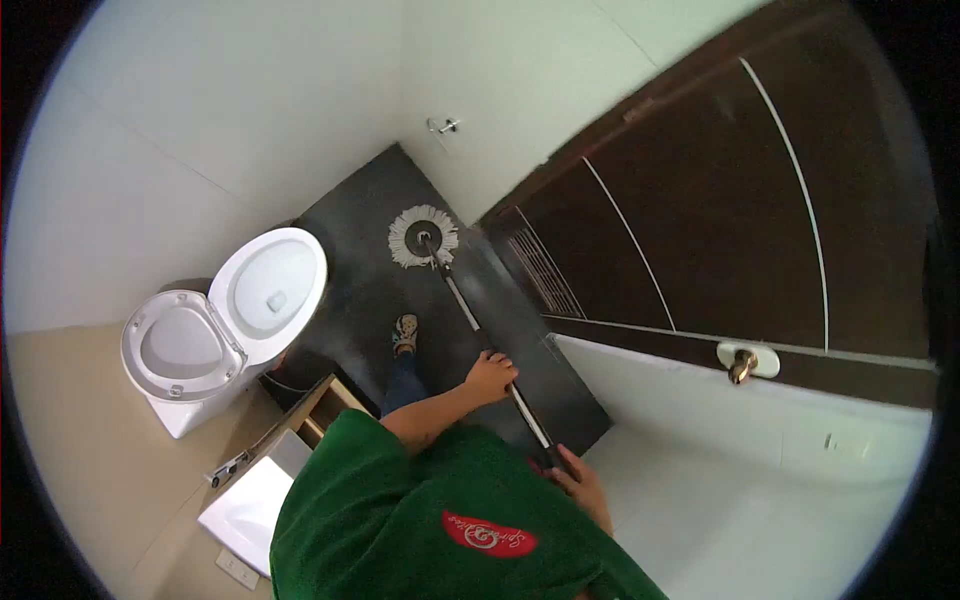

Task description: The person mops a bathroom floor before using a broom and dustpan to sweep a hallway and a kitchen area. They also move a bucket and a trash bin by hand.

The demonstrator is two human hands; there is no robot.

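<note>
A spin mop has a round white head [423, 237] resting on the dark floor [370, 290] near the far wall corner. Its metal pole [468, 312] slants back toward me. My left hand [490, 378] grips the pole about midway, the arm reaching out of a green sleeve. Closer to my body, my right hand [580, 485] is closed round the pole's upper end. One foot in a sandal [405, 331] stands on the floor just left of the pole.
A white toilet [225, 320] with raised lid stands at the left. A white sink [250, 505] with a wooden cabinet is at the lower left. A dark brown door [720, 220] with a brass handle [741, 364] fills the right. White walls enclose the narrow floor.
</note>
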